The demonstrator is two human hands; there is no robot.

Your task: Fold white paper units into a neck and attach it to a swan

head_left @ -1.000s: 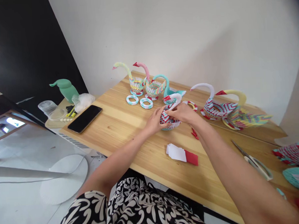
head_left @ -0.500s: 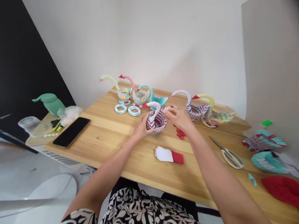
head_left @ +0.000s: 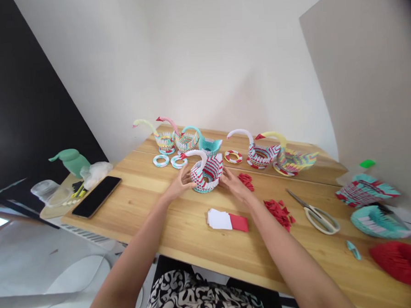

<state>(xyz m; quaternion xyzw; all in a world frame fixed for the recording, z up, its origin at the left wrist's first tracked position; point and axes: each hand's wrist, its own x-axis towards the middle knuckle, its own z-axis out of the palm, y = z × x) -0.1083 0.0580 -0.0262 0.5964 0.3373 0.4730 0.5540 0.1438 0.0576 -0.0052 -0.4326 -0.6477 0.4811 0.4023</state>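
Observation:
A folded-paper swan in white, red and turquoise stands upright on the table in front of me, its white neck curving left to a red beak. My left hand cups its left side, thumb and fingers against the body. On the other side, my right hand rests with its fingertips at the swan's wall, partly hidden by it. The two hands hold the swan between them. Small red folded paper pieces lie beyond my right hand, and a larger red pile sits beside my right forearm.
White and red paper slips lie nearer me. Scissors are at the right. Several finished swans line the back, with paper rings before them. A black phone lies left, and a red paper piece at the right edge.
My right hand has come down from the swan's upper right edge to its side. The swan appears turned, its head farther left. The view has shifted, showing the larger red pile and another ring.

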